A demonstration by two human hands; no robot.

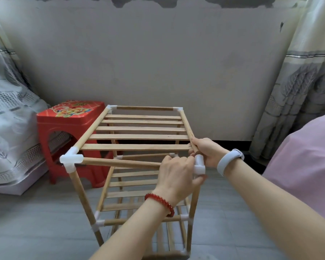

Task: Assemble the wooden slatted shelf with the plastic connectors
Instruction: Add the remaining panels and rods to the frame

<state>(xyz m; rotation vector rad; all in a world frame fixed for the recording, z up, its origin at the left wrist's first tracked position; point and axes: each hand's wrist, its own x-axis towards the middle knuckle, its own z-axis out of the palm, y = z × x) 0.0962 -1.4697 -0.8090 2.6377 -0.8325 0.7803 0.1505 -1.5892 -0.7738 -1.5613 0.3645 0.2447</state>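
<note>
left hand (176,171) gripping front dowel (120,163) at near-right connector (199,165) of shelf (139,136); right hand (206,152) clamped on right side rail (186,124). standing on floor (36,222), red stool (68,128) just beside.

The grey floor (45,231) carries the wooden slatted shelf (139,136), which stands upright on its legs. A red plastic stool (68,128) stands on the floor just beside the shelf, at its far left, near the wall.
</note>
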